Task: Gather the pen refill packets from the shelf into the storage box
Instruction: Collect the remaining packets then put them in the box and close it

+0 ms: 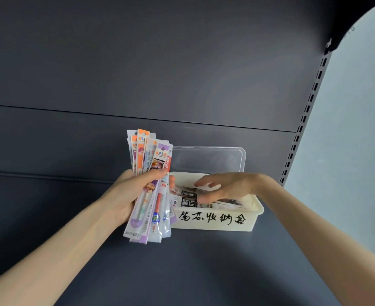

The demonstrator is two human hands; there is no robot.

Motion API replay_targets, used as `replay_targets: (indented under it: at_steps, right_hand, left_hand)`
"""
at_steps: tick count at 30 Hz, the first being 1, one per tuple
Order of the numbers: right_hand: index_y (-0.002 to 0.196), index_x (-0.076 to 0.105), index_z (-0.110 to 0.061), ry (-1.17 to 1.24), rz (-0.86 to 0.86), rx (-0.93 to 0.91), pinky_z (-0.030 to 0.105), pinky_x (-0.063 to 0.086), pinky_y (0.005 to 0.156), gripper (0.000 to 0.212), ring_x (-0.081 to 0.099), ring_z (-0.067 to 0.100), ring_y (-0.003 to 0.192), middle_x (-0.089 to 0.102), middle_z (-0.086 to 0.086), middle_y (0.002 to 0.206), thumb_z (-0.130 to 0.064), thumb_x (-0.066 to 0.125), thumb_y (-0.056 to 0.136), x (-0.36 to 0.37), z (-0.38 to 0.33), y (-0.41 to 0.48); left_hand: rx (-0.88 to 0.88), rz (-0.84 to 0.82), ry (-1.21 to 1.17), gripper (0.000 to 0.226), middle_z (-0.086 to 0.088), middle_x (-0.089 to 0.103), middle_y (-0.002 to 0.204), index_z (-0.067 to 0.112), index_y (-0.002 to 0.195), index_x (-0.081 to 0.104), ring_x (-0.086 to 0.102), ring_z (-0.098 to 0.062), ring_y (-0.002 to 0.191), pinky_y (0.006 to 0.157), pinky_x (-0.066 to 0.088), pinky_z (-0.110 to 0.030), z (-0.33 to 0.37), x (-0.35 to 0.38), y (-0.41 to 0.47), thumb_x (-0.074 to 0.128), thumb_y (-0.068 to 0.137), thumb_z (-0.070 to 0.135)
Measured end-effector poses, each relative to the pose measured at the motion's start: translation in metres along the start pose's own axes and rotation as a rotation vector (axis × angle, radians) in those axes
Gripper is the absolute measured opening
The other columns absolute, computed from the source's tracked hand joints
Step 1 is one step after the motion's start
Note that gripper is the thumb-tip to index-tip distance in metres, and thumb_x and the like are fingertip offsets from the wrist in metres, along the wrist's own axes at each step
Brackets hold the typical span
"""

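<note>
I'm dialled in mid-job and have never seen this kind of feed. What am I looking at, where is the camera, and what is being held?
There is no machine here: these are a person's two bare arms. The single picture comes from a wide-angle camera worn on the person's head, looking forward and down, so the arms reach in from the bottom corners.

The surface is a dark grey shelf with a matching back panel. On it stands a cream storage box with handwritten black characters on its front. Its clear lid stands up behind it. Some packets in the box already lie there.

The left hand has a closed grip on a fanned bundle of pen refill packets, held upright just left of the box. The right hand is open, fingers spread, over the box's contents and holding nothing.
</note>
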State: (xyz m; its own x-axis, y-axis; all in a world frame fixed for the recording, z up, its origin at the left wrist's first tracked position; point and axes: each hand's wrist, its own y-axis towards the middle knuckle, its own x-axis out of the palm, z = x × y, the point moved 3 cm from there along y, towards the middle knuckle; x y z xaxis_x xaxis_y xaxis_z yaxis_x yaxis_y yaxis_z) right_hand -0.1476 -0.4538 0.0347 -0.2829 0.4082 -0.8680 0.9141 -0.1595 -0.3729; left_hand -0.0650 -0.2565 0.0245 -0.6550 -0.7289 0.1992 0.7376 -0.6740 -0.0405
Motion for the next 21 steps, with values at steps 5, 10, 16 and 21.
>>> replay_targets:
  at_steps: [5, 10, 16, 21]
  right_hand:
    - [0.136, 0.048, -0.025, 0.273, 0.332, -0.154, 0.024, 0.029, 0.106, 0.053, 0.042, 0.012, 0.133, 0.049, -0.013, 0.135, -0.054, 0.041, 0.092, -0.003, -0.010, -0.021]
    - [0.121, 0.057, -0.019, 0.610, 0.227, -0.362, 0.030, 0.049, 0.098, 0.048, 0.064, 0.009, 0.109, 0.068, -0.004, 0.117, -0.051, 0.059, 0.085, 0.002, -0.031, -0.048]
    - [0.118, 0.055, -0.011, 0.804, 0.339, -0.400, 0.029, 0.056, 0.077, 0.040, 0.070, 0.015, 0.089, 0.071, 0.001, 0.099, -0.011, 0.071, 0.082, -0.001, -0.015, -0.049]
    - [0.119, 0.056, -0.016, 0.541, 0.320, -0.315, 0.026, 0.056, 0.076, 0.039, 0.068, 0.016, 0.091, 0.070, 0.001, 0.101, -0.010, 0.070, 0.083, -0.020, 0.010, -0.052]
  left_hand:
    - [0.056, -0.006, -0.061, 0.024, -0.010, 0.076, 0.092, 0.011, 0.109, 0.066, 0.074, -0.019, 0.078, 0.057, 0.060, -0.030, 0.008, 0.014, 0.001, 0.066, 0.085, 0.017]
    - [0.128, 0.009, -0.209, 0.018, -0.005, 0.077, 0.093, 0.014, 0.099, 0.069, 0.074, -0.017, 0.079, 0.064, 0.059, -0.031, 0.019, 0.057, 0.009, 0.064, 0.087, 0.026]
    - [0.103, -0.049, -0.330, 0.035, -0.002, 0.076, 0.095, 0.020, 0.113, 0.063, 0.074, -0.017, 0.084, 0.070, 0.059, -0.034, 0.009, 0.100, 0.024, 0.058, 0.087, 0.043]
    - [0.180, -0.109, -0.189, 0.035, -0.005, 0.073, 0.098, 0.009, 0.112, 0.058, 0.069, -0.016, 0.092, 0.087, 0.051, -0.032, 0.005, 0.082, 0.035, 0.064, 0.082, 0.025]
